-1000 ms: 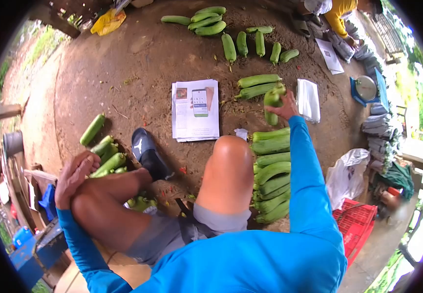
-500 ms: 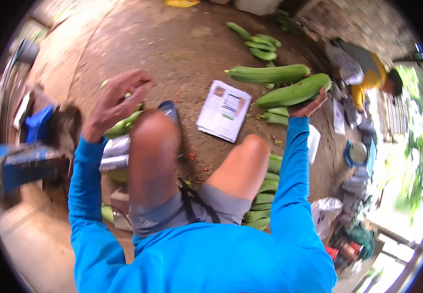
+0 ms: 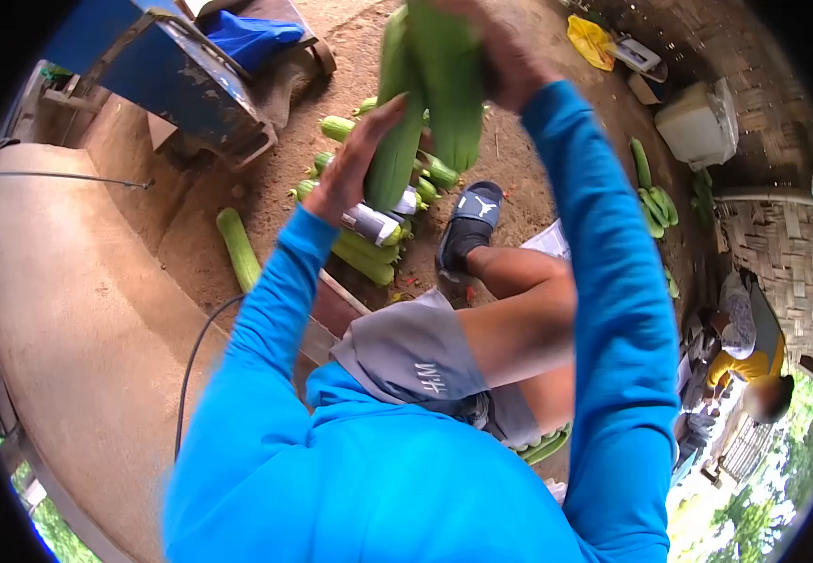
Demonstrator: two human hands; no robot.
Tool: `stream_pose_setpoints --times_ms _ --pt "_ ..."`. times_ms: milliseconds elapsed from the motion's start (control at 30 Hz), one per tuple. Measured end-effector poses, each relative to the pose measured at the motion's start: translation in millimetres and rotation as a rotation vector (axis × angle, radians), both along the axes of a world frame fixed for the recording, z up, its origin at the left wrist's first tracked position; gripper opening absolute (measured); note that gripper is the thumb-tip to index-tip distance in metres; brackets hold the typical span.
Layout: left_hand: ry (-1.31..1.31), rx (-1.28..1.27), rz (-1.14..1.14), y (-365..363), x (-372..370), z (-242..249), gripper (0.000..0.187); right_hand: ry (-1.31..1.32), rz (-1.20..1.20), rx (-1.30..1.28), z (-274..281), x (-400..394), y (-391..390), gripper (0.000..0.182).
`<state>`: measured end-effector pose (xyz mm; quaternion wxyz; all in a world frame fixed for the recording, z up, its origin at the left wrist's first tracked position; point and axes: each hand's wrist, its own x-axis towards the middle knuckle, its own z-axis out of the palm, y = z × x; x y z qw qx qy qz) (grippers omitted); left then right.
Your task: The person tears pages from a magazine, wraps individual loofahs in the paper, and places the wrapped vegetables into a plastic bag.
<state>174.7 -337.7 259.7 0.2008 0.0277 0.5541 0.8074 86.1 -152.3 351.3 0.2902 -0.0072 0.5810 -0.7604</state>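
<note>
Two large green gourds are up in front of me, side by side and blurred by motion. My left hand (image 3: 355,169) is wrapped on the lower side of the left gourd (image 3: 393,150). Around the right gourd (image 3: 452,84), near its upper end, is my right hand (image 3: 512,61), also blurred. Below them on the dirt floor lies a pile of green gourds (image 3: 366,261), some wrapped in printed paper (image 3: 367,223).
A single gourd (image 3: 237,246) lies left of the pile. A blue wooden bench (image 3: 181,80) stands at the upper left, a concrete ledge (image 3: 69,272) below it. More gourds (image 3: 655,206) lie at right. Another person in yellow (image 3: 730,364) bends at far right.
The view has turned left toward the pile. My left hand, empty before, is now on a gourd, and both hands hold gourds raised in front.
</note>
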Motion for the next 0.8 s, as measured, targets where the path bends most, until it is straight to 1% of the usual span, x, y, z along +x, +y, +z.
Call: stream_pose_setpoints --times_ms 33,67,100,167,233,267,300,333,367,400,433,467,500,533,567,600,633,667,700,733,767,800 --pt "-0.172 0.148 0.094 -3 13 -19 0.060 0.000 0.131 0.107 6 13 -23 0.068" --pt "-0.199 0.170 0.145 -5 25 -49 0.057 -0.081 0.186 0.048 -28 4 -42 0.071" --pt "-0.228 0.192 0.199 -8 37 -71 0.054 -0.162 0.228 0.113 -41 9 -51 0.073" --pt "-0.336 0.149 0.322 0 63 -81 0.049 -0.175 0.206 0.144 -85 20 -60 0.060" --pt "-0.352 0.130 0.444 13 80 -109 0.049 -0.328 0.118 0.080 -136 25 -56 0.061" --pt "-0.407 0.139 0.485 16 82 -111 0.049 -0.395 0.155 0.160 -171 14 -49 0.062" --pt "-0.461 0.148 0.518 20 82 -115 0.049 -0.348 0.154 0.163 -177 16 -48 0.064" --pt "-0.501 0.145 0.554 24 78 -117 0.052 -0.402 0.088 0.260 -179 13 -44 0.066" --pt "-0.551 0.252 0.545 26 72 -121 0.052 -0.456 0.019 0.356 -182 10 -38 0.068" --pt "-0.543 0.267 0.579 30 62 -124 0.051 -0.454 0.022 0.356 -189 5 -31 0.068" --pt "-0.533 0.284 0.612 32 49 -133 0.050 -0.390 -0.012 0.417 -198 -4 -22 0.063" --pt "-0.499 0.295 0.578 29 40 -142 0.054 -0.328 -0.049 0.475 -207 -11 -14 0.059" --pt "-0.497 0.293 0.575 32 29 -172 0.054 -0.326 -0.052 0.473 -204 -14 -12 0.059" --pt "-0.508 0.242 0.673 39 16 -209 0.058 -0.227 -0.054 0.506 -197 -16 -9 0.059" --pt "-0.517 0.189 0.768 42 7 -227 0.064 -0.128 -0.061 0.537 -194 -19 -6 0.060" --pt "-0.560 0.300 0.772 43 1 -196 0.073 -0.043 -0.060 0.551 -213 -29 -3 0.061" --pt "-0.437 0.312 0.772 45 1 -182 0.083 0.053 -0.032 0.626 -225 -39 -1 0.062" --pt "-0.449 0.317 0.791 46 -3 -173 0.080 0.048 -0.055 0.621 -228 -41 -1 0.062" --pt "-0.459 0.321 0.806 46 -9 -167 0.078 0.105 -0.008 0.645 -228 -42 -10 0.062" --pt "-0.477 0.289 0.927 52 -13 -174 0.072 0.159 0.023 0.672 -226 -43 -20 0.063" --pt "-0.521 0.344 0.899 50 -14 -183 0.072 0.206 0.032 0.709 -224 -45 -25 0.063" --pt "-0.535 0.372 0.871 49 -14 -183 0.071 0.254 0.025 0.790 -246 -50 -33 0.068"
